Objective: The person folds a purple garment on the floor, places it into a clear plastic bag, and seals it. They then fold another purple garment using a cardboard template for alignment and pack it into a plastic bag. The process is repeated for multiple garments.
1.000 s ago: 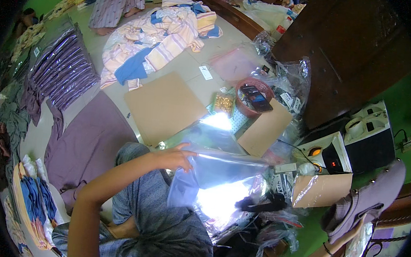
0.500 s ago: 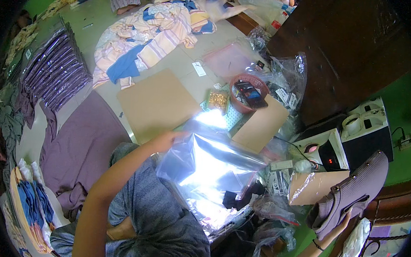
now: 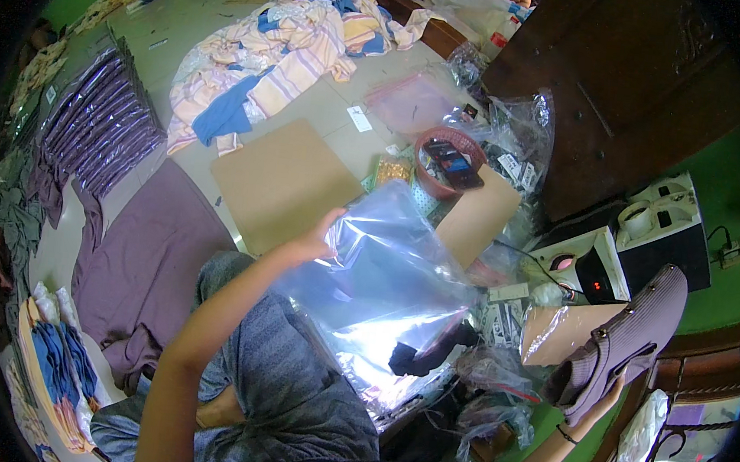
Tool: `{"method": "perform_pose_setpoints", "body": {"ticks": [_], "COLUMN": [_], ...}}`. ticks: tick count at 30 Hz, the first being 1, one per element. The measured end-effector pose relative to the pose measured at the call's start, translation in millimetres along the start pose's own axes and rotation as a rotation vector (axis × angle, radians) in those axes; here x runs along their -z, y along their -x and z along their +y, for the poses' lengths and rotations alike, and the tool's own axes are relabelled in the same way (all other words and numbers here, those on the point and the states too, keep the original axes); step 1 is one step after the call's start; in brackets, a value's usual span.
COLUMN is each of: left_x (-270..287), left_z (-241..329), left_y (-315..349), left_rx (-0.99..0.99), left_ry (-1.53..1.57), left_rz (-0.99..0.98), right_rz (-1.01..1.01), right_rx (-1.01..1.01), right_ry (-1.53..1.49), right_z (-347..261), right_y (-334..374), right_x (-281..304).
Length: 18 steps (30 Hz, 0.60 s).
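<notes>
My left hand [image 3: 319, 237] pinches the near-left edge of a clear plastic bag [image 3: 394, 259], which lies slack and shiny over a bright, glaring stack of plastic in front of my knee. Off to the right, my right hand [image 3: 607, 396] grips a folded mauve ribbed garment [image 3: 627, 338] with buttons along one edge, holding it up on a slant. The fingers there are partly hidden under the cloth. A black cloth strip [image 3: 434, 353] rests by the bag's lower right corner.
A brown cardboard sheet [image 3: 287, 185] and a mauve cloth [image 3: 155, 253] lie left of the bag. Beyond it stands a pink basket [image 3: 443, 185] with a phone. Packed purple garments [image 3: 100, 123], a striped cloth heap [image 3: 288, 59] and speakers [image 3: 666, 228] surround the spot.
My left hand has shifted slightly right and up, spreading the plastic bag farther away. The garment in my right hand moved a little left. At the back, a person's patterned trousers have shifted right.
</notes>
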<state>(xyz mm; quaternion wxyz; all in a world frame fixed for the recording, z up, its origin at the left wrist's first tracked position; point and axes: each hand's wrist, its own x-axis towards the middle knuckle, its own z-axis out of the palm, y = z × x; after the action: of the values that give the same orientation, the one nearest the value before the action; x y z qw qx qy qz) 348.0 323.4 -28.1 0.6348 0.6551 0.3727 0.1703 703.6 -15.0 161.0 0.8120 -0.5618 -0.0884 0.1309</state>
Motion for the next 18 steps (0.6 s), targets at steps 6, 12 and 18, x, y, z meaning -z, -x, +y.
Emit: {"method": "perform_pose_setpoints", "body": {"ticks": [6,12,18], "left_x": [-21,-136,-190], "left_z": [-15,-41,-60], "left_y": [-23,5,48], "left_rx": [-0.148,-0.238,-0.279], "left_ry": [-0.814,-1.037,-1.070], "left_rz": [0.376,-0.183,0.000], "right_rz": [-0.015,-0.222,-0.816], "right_rx": [-0.007,-0.144,-0.460], "right_ry": [0.125,0.455,0.918], "right_z": [13,42,113], "right_y": [7,38,72], "right_x": [1,1,-10]}}
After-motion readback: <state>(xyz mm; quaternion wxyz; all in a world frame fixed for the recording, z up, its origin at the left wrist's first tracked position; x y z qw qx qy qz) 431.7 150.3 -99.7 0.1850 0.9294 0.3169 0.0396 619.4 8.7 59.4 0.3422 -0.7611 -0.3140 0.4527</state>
